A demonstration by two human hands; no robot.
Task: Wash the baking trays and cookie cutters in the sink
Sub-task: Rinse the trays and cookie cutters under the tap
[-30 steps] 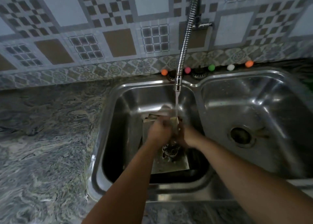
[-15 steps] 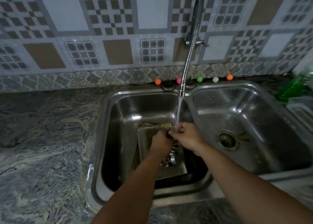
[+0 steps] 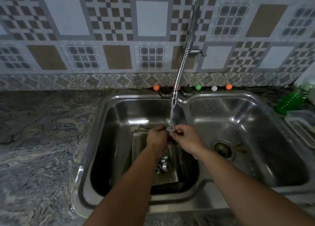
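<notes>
Head view: a double steel sink (image 3: 185, 203) is seen from above, set into a marbled counter (image 3: 42, 140) that fills the left of the frame. Both hands are held together at the centre of the frame, over the left basin, directly under the water stream (image 3: 172, 118) that falls from the flexible faucet hose (image 3: 183, 62). The left hand (image 3: 156, 137) and the right hand (image 3: 185, 138) are curled, fingertips meeting, around a small dark object (image 3: 171, 137) between them; it is too hidden to be named, though it may be a cookie cutter. Below the hands, a baking tray (image 3: 138, 150) is leaned in the left basin, with further trays stacked behind it. Metal cookie cutters (image 3: 162, 165) are lying on the tray, just beside the left forearm. The right basin holds only its drain (image 3: 222, 149). Along the sink's back edge, small coloured balls (image 3: 197, 87) are lined up against the patterned tile wall (image 3: 119, 29). At the right edge of the frame, a green bottle (image 3: 289, 101) is lying above a clear plastic container (image 3: 303, 128).
</notes>
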